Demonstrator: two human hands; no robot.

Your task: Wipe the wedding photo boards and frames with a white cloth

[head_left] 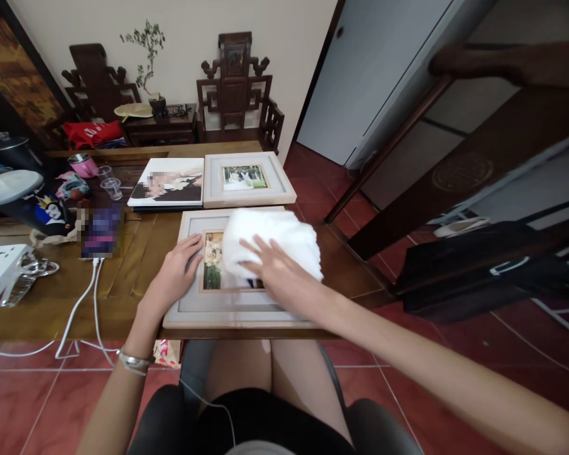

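Note:
A light wooden picture frame (187, 309) lies flat before me at the table's front edge, with a printed photo (213, 259) in its middle. My left hand (176, 273) rests on the frame's left side, fingers stretched over the border. My right hand (275, 268) lies on a fluffy white cloth (284, 234), fingers spread and pressing on it from above. The cloth covers the frame's upper right part and most of the photo. Whether any cloth is pinched under the right palm is hidden.
Behind lie a second framed photo (281, 180) and a white-edged picture panel (145, 170). To the left are a phone (102, 230) with white cables, a power strip (0, 268), a clear hair claw (26, 278), a pink cup (84, 167) and a lidded tumbler (52, 215).

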